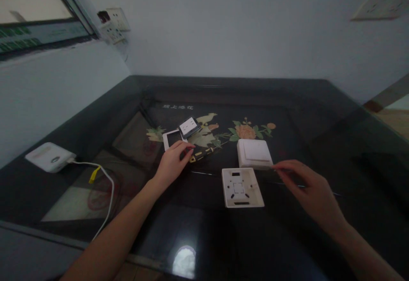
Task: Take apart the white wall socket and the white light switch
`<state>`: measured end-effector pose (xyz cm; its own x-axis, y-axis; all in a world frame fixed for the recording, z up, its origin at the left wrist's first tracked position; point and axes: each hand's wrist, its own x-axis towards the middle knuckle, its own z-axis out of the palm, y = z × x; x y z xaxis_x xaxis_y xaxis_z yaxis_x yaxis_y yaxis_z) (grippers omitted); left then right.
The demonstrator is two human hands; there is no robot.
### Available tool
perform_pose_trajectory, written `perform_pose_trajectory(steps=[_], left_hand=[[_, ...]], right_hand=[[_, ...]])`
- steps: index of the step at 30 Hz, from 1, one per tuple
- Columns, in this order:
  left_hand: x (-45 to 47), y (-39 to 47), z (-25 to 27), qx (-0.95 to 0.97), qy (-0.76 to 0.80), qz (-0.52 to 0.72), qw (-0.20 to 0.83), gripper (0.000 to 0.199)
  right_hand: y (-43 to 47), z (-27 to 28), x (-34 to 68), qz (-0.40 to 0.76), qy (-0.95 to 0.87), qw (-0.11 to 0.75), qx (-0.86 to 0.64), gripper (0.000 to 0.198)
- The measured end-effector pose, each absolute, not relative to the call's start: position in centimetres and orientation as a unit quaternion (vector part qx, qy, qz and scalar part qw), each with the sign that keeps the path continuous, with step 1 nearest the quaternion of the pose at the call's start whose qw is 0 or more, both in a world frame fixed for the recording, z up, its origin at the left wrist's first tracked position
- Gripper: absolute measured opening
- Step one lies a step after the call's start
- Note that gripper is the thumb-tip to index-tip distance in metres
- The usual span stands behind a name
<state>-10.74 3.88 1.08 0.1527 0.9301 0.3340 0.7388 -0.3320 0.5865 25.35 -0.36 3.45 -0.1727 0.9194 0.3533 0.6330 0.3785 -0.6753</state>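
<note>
Screwdriver (200, 155), a slim tool with a dark handle marked yellow, lies left of centre on the glossy black tabletop (319, 123). The left hand (172, 164) rests on its handle end, fingers curled together over it; whether they actually grip it I cannot tell. The right hand (306, 191) sits at centre right, thumb and forefinger pinched near the corner of a white rocker switch (254, 153); whether anything is held between them I cannot tell. Just below that lies a square white back plate (242, 187), matte plastic with slots and holes. Above the left hand lie a white frame (171, 138) and a dark-edged switch module (189, 126). At far left a white power bank (49, 156) trails a cable (107, 196). On such a slick, glassy surface the round tool could roll or skid if lifted loosely, and the light plastic parts could slide when nudged.
</note>
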Motion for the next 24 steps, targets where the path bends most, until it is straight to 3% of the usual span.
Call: perform_pose_trajectory(steps=[7, 9, 11, 13, 17, 24], left_hand=[[-5.2, -0.7, 2.6, 0.814, 0.454, 0.304, 0.195, 0.025], [-3.1, -2.1, 2.8, 0.836, 0.421, 0.281, 0.211, 0.049], [-1.3, -3.0, 2.7, 0.862, 0.392, 0.231, 0.225, 0.086], [0.2, -3.1, 2.3, 0.876, 0.392, 0.175, 0.219, 0.1], [1.2, -2.4, 1.9, 0.872, 0.425, 0.137, 0.199, 0.092], [-4.0, -4.2, 3.3, 0.84, 0.486, 0.185, 0.158, 0.091]], right_hand=[[0.4, 1.4, 25.7, 0.176, -0.739, 0.377, -0.53, 0.026], [0.2, 1.1, 25.4, 0.175, -0.738, 0.375, -0.533, 0.027], [-0.2, 0.9, 25.2, 0.174, -0.737, 0.374, -0.535, 0.027], [-0.5, 0.6, 25.1, 0.172, -0.738, 0.375, -0.534, 0.026], [-0.8, 0.4, 25.2, 0.165, -0.741, 0.377, -0.531, 0.023], [-0.7, 0.5, 25.5, 0.157, -0.743, 0.372, -0.535, 0.024]])
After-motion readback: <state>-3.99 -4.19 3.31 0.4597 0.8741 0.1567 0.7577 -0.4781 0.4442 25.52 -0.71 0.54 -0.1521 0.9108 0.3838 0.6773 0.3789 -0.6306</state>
